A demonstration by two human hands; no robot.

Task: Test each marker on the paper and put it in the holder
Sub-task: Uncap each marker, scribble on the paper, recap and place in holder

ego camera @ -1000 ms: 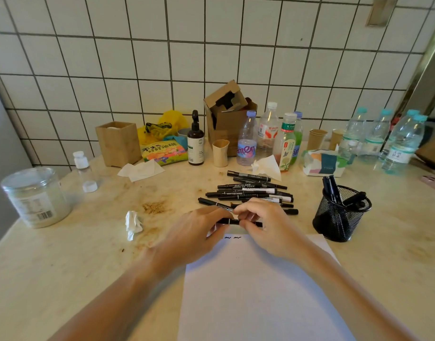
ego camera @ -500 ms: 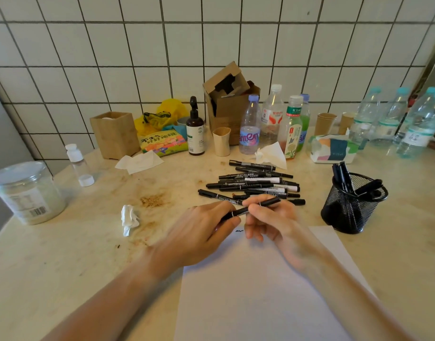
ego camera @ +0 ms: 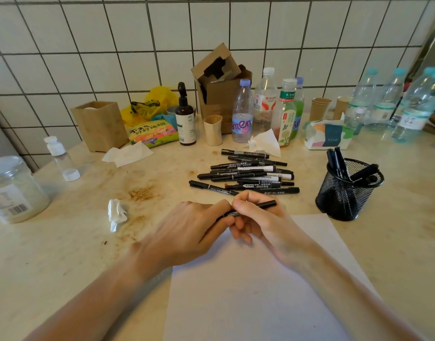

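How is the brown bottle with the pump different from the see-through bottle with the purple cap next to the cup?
The brown pump bottle is dark, so you cannot see inside; the purple-capped bottle is clear. The brown pump bottle has a black pump on top; the purple-capped bottle has a round screw cap. The brown one's label is white, the clear one's purple and pink. Both stand upright at the back of the table.

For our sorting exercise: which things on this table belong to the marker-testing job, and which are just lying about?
Job: marker held by left hand and right hand; marker pile; paper; mesh holder.
Lying about: water bottles; cardboard box; tissue pack; plastic jar.
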